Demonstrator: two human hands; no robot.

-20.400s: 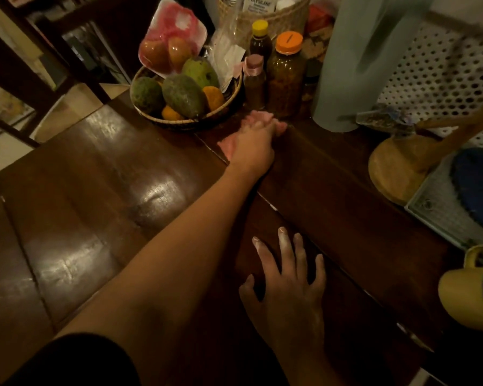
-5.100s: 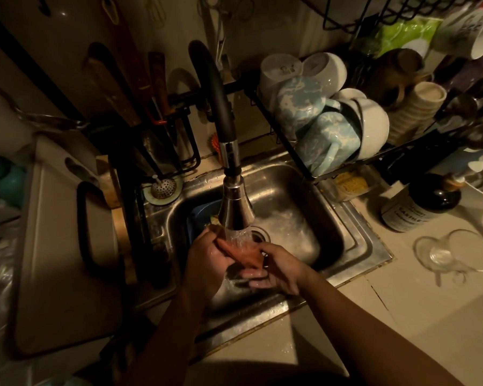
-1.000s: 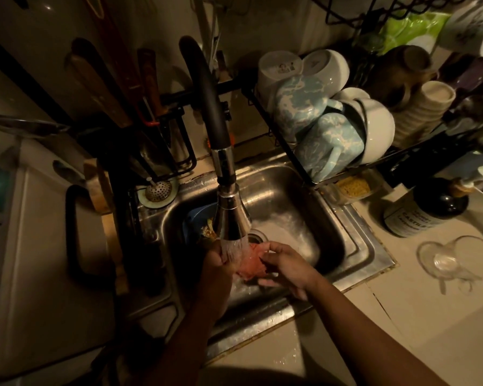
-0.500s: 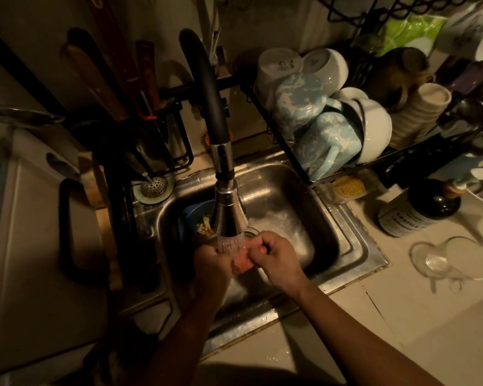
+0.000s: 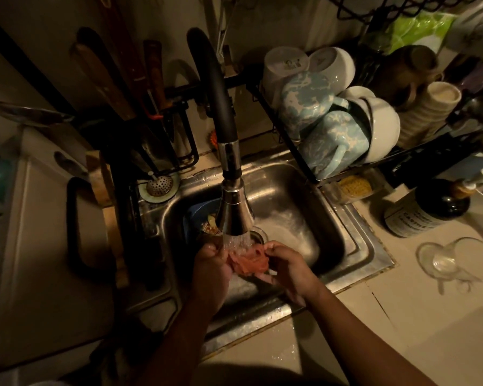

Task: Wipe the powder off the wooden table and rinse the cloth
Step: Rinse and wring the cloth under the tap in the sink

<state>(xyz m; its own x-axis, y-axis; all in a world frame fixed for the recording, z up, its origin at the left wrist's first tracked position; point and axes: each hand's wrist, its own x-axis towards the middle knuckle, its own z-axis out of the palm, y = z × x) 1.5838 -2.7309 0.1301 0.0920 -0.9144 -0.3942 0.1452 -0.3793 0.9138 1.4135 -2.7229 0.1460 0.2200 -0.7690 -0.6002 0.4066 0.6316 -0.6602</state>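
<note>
A crumpled pink cloth (image 5: 248, 262) is bunched between both my hands over the steel sink (image 5: 354, 246). My left hand (image 5: 211, 264) grips its left side and my right hand (image 5: 286, 264) grips its right side. Water sprays onto the cloth from the chrome head of the black faucet (image 5: 234, 215), just above it. The wooden table is out of view.
A dish rack (image 5: 304, 151) with blue and white mugs and bowls stands at the sink's back right. A dark bottle (image 5: 427, 210) and a glass cup (image 5: 455, 260) lie on the counter to the right. Knives and utensils (image 5: 151, 87) hang at the back left. A blue bowl (image 5: 198, 215) sits in the sink.
From wiping the wooden table, I have moved to the sink. Over the last second my hands drew together, then spread slightly, showing more of the cloth under the running water.
</note>
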